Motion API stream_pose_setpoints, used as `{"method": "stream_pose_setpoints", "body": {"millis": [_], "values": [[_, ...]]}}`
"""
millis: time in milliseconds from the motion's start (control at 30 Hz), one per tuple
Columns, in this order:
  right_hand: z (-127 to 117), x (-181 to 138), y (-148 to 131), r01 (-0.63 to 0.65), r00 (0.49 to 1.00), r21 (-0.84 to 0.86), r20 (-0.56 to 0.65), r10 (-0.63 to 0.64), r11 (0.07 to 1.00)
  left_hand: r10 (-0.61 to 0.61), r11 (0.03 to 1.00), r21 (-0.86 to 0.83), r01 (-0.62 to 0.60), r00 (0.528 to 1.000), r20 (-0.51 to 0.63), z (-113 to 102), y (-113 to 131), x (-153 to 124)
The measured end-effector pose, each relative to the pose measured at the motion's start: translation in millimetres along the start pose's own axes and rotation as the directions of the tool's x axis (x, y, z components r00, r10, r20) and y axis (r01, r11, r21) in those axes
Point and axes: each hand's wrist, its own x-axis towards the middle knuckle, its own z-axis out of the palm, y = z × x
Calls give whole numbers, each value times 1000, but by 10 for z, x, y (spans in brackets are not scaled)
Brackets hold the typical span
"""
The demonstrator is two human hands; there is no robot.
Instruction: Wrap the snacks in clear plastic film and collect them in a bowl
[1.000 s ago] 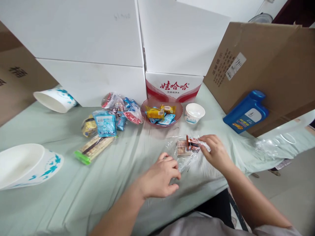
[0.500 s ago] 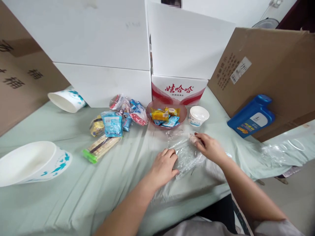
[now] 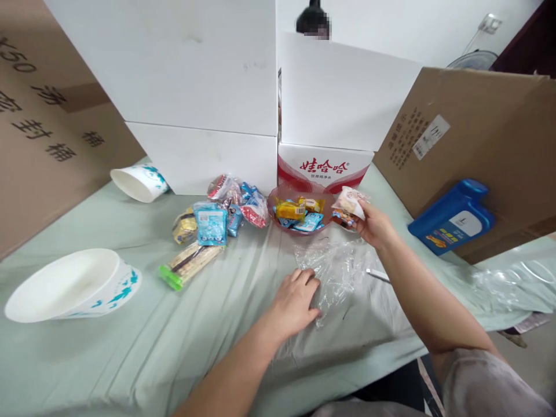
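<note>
My right hand (image 3: 374,225) is closed on small wrapped snacks (image 3: 348,201), one in a white and pink wrapper and one orange-brown below it. They are held over the small white paper bowl, which they almost wholly hide. My left hand (image 3: 297,304) lies on the cloth with bent fingers, its fingertips and thumb pinning the edge of a crumpled clear plastic bag (image 3: 336,278). Just beyond the bag stands a pinkish see-through bowl (image 3: 277,200) with yellow and blue snack packets (image 3: 292,209) in it.
On the left, snack packets (image 3: 212,225) lie heaped beside a green-ended pack of sticks (image 3: 191,265). Two paper tubs (image 3: 117,289) lie tilted farther left. White boxes (image 3: 325,98) stand behind. A blue bottle (image 3: 452,217) leans at a cardboard box (image 3: 490,133). A white strip (image 3: 377,274) lies near my right forearm.
My right hand has moved up and away from the bag, carrying the wrapped snacks to the small paper bowl. The bag lies flatter. My left hand stays at its edge; the view has shifted slightly.
</note>
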Motion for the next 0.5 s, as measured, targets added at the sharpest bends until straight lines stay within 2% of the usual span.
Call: {"method": "stream_pose_setpoints", "body": {"millis": [100,167,233,267,300,333,367,400,433,467,500], "values": [[157,97,71,32,998,-134,64,-23,990,-5,1000,21,5,1000,-1,-18,-5,-11],[154,70,134,111,994,-342,19,-111,933,-9,999,36,9,1000,8,-44,-1,-18],[86,-59,177,248,961,-564,36,-276,788,-15,999,52,13,999,28,-81,12,-36],[37,-162,189,322,938,-643,119,-324,695,-18,998,62,16,999,40,-103,18,-53],[-16,-287,196,400,914,-689,249,-321,605,-23,997,75,20,998,51,-127,23,-76],[-71,-428,199,477,878,-700,407,-251,532,-30,996,88,25,998,59,-153,25,-106],[-127,-577,200,547,817,-688,563,-126,477,-40,994,101,34,997,63,-181,21,-141],[-181,-728,202,614,732,-665,681,8,425,-55,993,112,48,997,63,-210,11,-179],[-233,-874,209,673,650,-641,751,119,370,-76,990,122,69,996,56,-238,-4,-216],[-281,-1009,221,711,605,-633,773,192,308,-101,987,133,95,994,42,-265,-22,-247],[-323,-1131,242,732,592,-636,771,236,244,-128,981,147,123,992,19,-286,-38,-268]]}}
